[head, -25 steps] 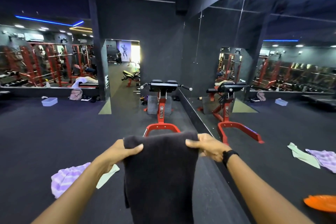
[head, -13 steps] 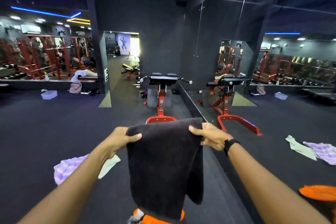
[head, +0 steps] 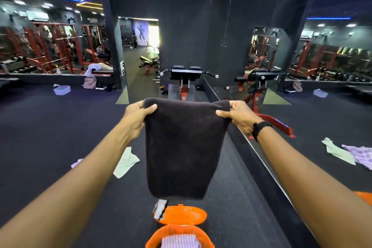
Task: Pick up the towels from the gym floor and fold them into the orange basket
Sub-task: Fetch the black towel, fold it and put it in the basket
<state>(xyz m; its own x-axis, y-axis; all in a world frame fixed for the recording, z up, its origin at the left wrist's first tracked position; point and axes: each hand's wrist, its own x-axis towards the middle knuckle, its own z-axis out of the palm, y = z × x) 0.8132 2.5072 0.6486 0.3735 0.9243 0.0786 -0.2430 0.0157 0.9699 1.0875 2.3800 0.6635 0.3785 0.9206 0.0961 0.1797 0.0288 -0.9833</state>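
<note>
A dark brown towel (head: 182,147) hangs folded in front of me, held up by its top corners. My left hand (head: 136,119) pinches the left corner and my right hand (head: 237,117) pinches the right corner. Directly below it on the floor stands the orange basket (head: 159,235) with its lid (head: 187,215) open; a purple striped towel (head: 179,241) lies inside. A pale green towel (head: 126,163) and a bit of a lilac towel (head: 77,163) lie on the floor to the left, partly hidden by my left arm.
A mirror wall (head: 302,86) runs along the right and reflects the towels and basket. A red and black exercise machine (head: 186,82) stands straight ahead. A lilac tub (head: 62,89) and a bag (head: 90,82) sit far left by the wall.
I have raised the towel higher and spread my hands wider apart. My view has tilted down, so the orange basket with its lid has come into sight below the towel.
</note>
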